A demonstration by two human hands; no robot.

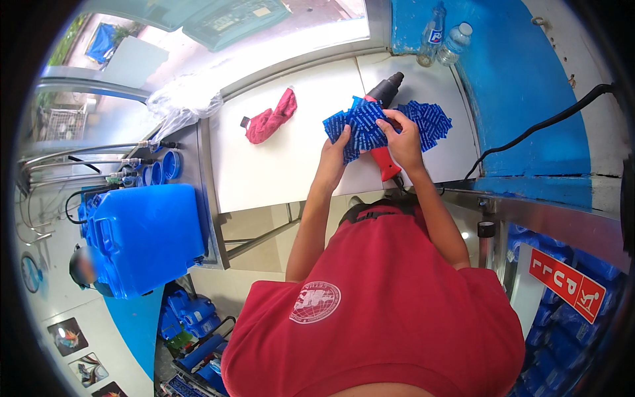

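Above the white table my two hands hold a loose bunch of blue plastic seals [365, 126], flat little pieces with white print. My left hand [335, 153] grips its left side, thumb on top. The fingers of my right hand [403, 137] pinch the bunch at its right. A pile of the same blue seals [433, 122] lies on the table just right of my right hand. Beneath the bunch lies a red and black heat gun [385, 165], its dark nozzle pointing away from me and its middle hidden.
A crumpled red cloth [271, 120] lies on the white table [245, 178]. Two clear bottles [455, 44] stand at the far right corner. A large blue water jug [149, 235] stands left, near metal taps [99, 155]. A black cable [529, 135] hangs along the right wall.
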